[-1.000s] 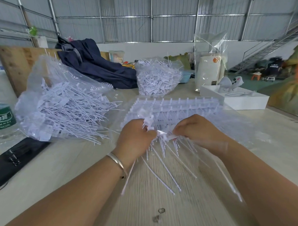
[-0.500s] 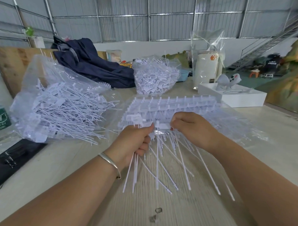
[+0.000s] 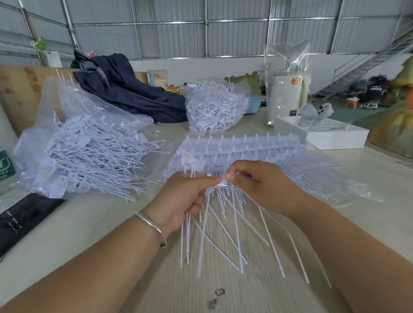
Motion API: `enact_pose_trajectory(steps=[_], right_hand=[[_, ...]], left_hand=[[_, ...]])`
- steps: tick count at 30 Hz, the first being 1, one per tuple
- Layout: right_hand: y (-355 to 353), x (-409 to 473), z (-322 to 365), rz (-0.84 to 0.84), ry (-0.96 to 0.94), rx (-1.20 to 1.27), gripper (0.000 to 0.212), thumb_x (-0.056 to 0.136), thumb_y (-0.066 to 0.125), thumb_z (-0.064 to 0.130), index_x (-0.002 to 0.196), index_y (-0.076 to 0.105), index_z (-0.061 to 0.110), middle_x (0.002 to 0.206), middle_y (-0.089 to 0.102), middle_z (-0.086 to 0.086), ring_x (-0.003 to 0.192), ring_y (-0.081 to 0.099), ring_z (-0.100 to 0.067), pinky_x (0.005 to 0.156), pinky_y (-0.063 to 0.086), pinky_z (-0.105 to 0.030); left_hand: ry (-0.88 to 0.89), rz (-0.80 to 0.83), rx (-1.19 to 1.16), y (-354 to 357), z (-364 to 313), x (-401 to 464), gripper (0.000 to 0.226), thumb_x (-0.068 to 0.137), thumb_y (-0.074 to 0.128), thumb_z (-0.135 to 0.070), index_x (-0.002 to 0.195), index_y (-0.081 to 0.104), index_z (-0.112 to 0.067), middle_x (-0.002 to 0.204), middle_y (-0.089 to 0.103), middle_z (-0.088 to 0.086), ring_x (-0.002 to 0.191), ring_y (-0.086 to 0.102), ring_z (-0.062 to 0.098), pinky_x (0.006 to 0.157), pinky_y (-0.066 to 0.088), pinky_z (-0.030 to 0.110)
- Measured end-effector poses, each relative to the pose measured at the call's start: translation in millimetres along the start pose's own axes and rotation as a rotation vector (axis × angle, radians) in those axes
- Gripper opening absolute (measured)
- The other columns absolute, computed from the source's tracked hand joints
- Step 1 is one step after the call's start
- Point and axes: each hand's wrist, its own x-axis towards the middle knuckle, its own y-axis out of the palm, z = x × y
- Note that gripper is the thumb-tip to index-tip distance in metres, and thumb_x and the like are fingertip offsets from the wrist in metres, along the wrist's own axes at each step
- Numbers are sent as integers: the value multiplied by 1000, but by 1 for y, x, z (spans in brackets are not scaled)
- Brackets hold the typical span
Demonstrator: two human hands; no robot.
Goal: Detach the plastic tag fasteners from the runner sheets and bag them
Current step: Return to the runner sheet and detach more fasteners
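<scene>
My left hand (image 3: 184, 197) fist-grips loose fasteners (image 3: 221, 238) w/ tails hanging so they stay bunched, right hand (image 3: 258, 184) fingertips pinching the next head off the runner sheet (image 3: 236, 148).

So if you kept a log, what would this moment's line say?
left hand grips loose fasteners | right hand pinches one at runner sheet | filled bag lies left on table

I see the runner sheets (image 3: 238, 148) on the table (image 3: 85, 231) just behind my hands. A bag of fasteners (image 3: 84, 152) lies to their left, another bag (image 3: 216, 110) behind, a box (image 3: 321, 133) at right.
</scene>
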Motion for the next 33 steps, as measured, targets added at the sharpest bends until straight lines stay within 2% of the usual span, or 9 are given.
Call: enact_pose_trajectory(steps=[3, 7, 11, 14, 18, 20, 25, 29, 33], right_hand=[[-5, 0, -5, -11, 55, -14, 23, 90, 57, 51, 91, 63, 29, 66, 54, 10, 62, 49, -5, 78, 34, -30], [-12, 2, -8, -6, 114, 65, 35, 84, 65, 51, 71, 60, 19, 57, 49, 9, 55, 45, -6, 71, 35, -29], [-17, 0, -1, 31, 137, 396, 35, 86, 68, 39, 66, 59, 11, 56, 56, 5, 56, 50, -10, 68, 42, -25], [-22, -3, 7, 61, 95, 555, 34, 78, 67, 46, 70, 61, 13, 63, 59, -1, 60, 52, -11, 66, 42, -15], [-21, -5, 13, 168, 1, 733, 40, 80, 61, 41, 81, 60, 0, 57, 56, 9, 52, 47, -2, 55, 38, -8], [-19, -6, 11, 225, -5, 793, 42, 86, 57, 34, 88, 56, -8, 55, 54, 13, 49, 45, 1, 53, 37, -7], [-14, -5, 14, 111, 51, 679, 41, 85, 59, 42, 84, 60, 1, 57, 51, 4, 54, 45, -10, 57, 39, -14], [-12, -1, 9, -70, 126, 645, 21, 87, 70, 25, 93, 63, 6, 61, 50, -7, 57, 43, -16, 55, 36, -21], [-13, 0, 8, -95, 121, 669, 13, 86, 72, 18, 93, 68, 8, 64, 45, -10, 54, 44, -11, 53, 36, -15]], left_hand=[[-8, 15, -39, 0, -1, 1, 16, 83, 74, -14, 77, 60, -14, 47, 31, -9, 35, 25, 5, 34, 19, 16], [-41, 78, -116, -3, -3, 1, 9, 86, 70, -12, 90, 63, -9, 51, 26, -8, 37, 20, 5, 31, 17, 16], [-56, 208, -246, -6, -8, -1, 22, 77, 71, -19, 70, 50, -20, 53, 18, -9, 37, 16, 3, 29, 15, 15], [-52, 313, -374, -7, -9, -2, 32, 75, 69, -21, 68, 38, -23, 51, 18, -10, 35, 17, 3, 29, 15, 14], [-125, 536, -520, 3, -3, -10, 13, 82, 65, -24, 77, 55, -17, 45, 26, -11, 32, 21, 1, 29, 17, 12], [-138, 606, -520, 6, -1, -12, 13, 83, 64, -26, 85, 60, -14, 46, 28, -11, 32, 23, 1, 29, 19, 11], [-103, 451, -511, 6, -5, -7, 17, 80, 67, -27, 85, 56, -15, 54, 34, -9, 32, 24, 1, 27, 20, 13], [-4, 177, -360, 3, -1, -1, 21, 84, 70, -26, 72, 55, -16, 57, 45, -6, 35, 26, 3, 29, 20, 14], [25, -43, -306, -3, 2, 5, 25, 93, 63, -21, 71, 52, -14, 65, 43, 2, 35, 30, 6, 32, 22, 15]])
